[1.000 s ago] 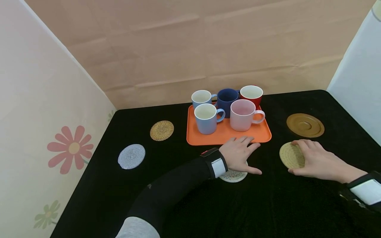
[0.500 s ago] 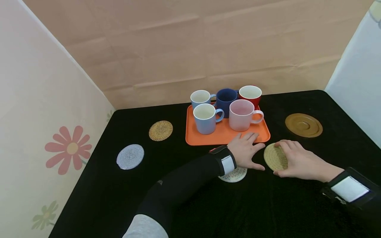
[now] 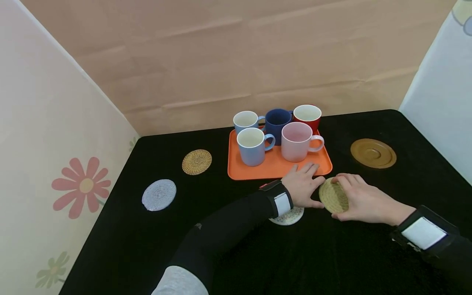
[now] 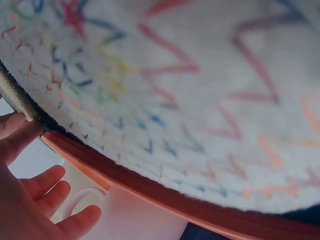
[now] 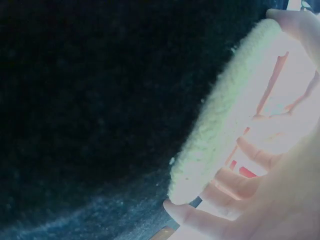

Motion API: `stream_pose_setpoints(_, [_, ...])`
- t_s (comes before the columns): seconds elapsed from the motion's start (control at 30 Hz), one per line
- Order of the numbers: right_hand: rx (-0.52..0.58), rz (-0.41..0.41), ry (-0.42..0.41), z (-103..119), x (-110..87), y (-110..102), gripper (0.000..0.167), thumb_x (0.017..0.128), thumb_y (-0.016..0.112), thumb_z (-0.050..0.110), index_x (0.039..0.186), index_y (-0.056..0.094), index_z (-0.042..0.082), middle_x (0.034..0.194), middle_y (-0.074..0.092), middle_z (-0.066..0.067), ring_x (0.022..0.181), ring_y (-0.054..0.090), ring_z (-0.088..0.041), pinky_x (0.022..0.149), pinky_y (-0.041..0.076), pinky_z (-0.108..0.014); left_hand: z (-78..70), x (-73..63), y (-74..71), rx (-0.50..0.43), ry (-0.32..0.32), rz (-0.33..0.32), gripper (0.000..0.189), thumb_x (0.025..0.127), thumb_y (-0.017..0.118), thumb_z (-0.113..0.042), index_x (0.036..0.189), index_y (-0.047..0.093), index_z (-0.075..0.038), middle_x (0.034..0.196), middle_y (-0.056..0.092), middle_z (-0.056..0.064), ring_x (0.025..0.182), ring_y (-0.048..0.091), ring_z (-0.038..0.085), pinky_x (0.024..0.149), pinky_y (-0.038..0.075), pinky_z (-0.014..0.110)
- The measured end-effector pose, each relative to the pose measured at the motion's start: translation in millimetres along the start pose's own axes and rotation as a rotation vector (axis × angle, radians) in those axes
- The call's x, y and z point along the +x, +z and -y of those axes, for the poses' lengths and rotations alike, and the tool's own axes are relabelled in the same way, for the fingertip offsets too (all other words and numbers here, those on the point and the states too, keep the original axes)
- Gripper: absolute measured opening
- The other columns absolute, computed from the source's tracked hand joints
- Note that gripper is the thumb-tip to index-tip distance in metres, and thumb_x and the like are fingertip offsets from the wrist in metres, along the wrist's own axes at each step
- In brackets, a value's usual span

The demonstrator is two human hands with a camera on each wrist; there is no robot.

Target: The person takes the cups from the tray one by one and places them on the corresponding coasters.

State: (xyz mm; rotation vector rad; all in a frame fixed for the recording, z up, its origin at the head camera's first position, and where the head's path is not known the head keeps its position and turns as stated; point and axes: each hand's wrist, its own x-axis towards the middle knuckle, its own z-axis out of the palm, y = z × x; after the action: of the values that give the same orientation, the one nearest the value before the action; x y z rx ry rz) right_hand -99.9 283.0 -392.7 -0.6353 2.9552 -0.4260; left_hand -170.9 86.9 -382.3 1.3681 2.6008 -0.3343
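My right hand (image 3: 363,200) grips a round straw-coloured woven coaster (image 3: 332,197) by its edges, thumb on the near side and fingers on the far side. In the right wrist view the thick edge of this coaster (image 5: 220,112) is seen side-on between thumb and fingers. My left hand (image 3: 301,186) is spread in front of the orange tray (image 3: 239,170), its thumb tip right at the straw coaster's left edge. Below the left wrist lies a white coaster with coloured zigzag stitching (image 3: 287,219), partly hidden by the hand; it fills most of the left wrist view.
The tray bears several mugs, the pink mug (image 3: 295,143) and a light blue mug (image 3: 250,149) in front. A brown wooden coaster (image 3: 372,153) lies at right. A tan woven coaster (image 3: 197,162) and a pale round coaster (image 3: 159,195) lie at left on the black table.
My right hand has moved left with the straw coaster, bringing it up to my left thumb. The left hand shifted slightly right, then stayed about in place.
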Motion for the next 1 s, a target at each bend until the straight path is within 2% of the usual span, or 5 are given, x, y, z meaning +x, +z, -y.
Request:
stream_pose_setpoints(0.3, [-0.006, 0.007, -0.020, 6.5, 2.3, 2.0, 0.096, 0.067, 0.079, 0.062, 0.130, 0.044, -0.001, 0.128, 0.042, -0.026, 0.110, 0.045, -0.039, 0.073, 0.052, -0.049, 4.1, -6.9, 2.3, -0.002, 0.024, -0.010, 0.081, 0.084, 0.047, -0.076, 0.150, 0.034, -0.031, 0.160, 0.018, 0.003, 0.145, 0.013, 0.018, 0.114, 0.022, 0.042])
stream_pose_setpoints(0.6, [-0.018, 0.014, -0.031, 11.8, 4.4, 4.3, 0.095, 0.067, 0.079, 0.062, 0.130, 0.044, -0.001, 0.129, 0.042, -0.026, 0.112, 0.044, -0.039, 0.077, 0.051, -0.051, 7.2, -12.5, 5.3, -0.006, 0.018, 0.001, 0.082, 0.083, 0.045, -0.078, 0.150, 0.034, -0.032, 0.159, 0.018, 0.003, 0.145, 0.013, 0.017, 0.114, 0.021, 0.043])
stream_pose_setpoints(1.0, [0.009, 0.038, -0.023, 16.3, 3.6, 3.6, 0.099, 0.069, 0.076, 0.064, 0.135, 0.041, -0.001, 0.133, 0.040, -0.029, 0.115, 0.044, -0.042, 0.075, 0.052, -0.051, 7.6, -17.0, 4.2, 0.007, 0.012, 0.024, 0.081, 0.084, 0.044, -0.078, 0.150, 0.034, -0.033, 0.160, 0.018, 0.002, 0.145, 0.013, 0.017, 0.114, 0.020, 0.042])
